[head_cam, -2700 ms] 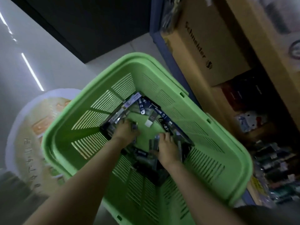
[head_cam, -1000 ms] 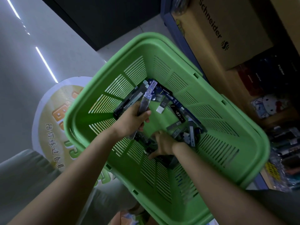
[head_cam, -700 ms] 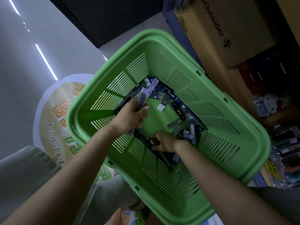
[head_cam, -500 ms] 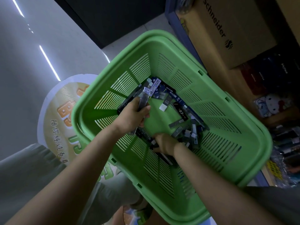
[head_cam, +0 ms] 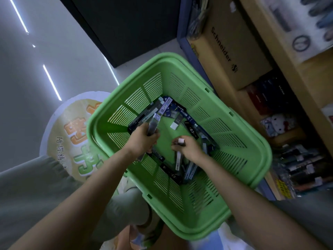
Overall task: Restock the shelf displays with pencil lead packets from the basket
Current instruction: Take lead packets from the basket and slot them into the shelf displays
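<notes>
Inside the green slatted plastic basket (head_cam: 225, 127), the left hand (head_cam: 142, 140) is still gripping a bundle of slim dark pencil lead packets (head_cam: 153, 123), its fingers clenched around them. The right hand (head_cam: 190, 148), half a second ago digging low among the loose packets (head_cam: 191, 129) on the basket floor, is now lifting, its fingers pinching one white-ended packet (head_cam: 180, 141).
</notes>
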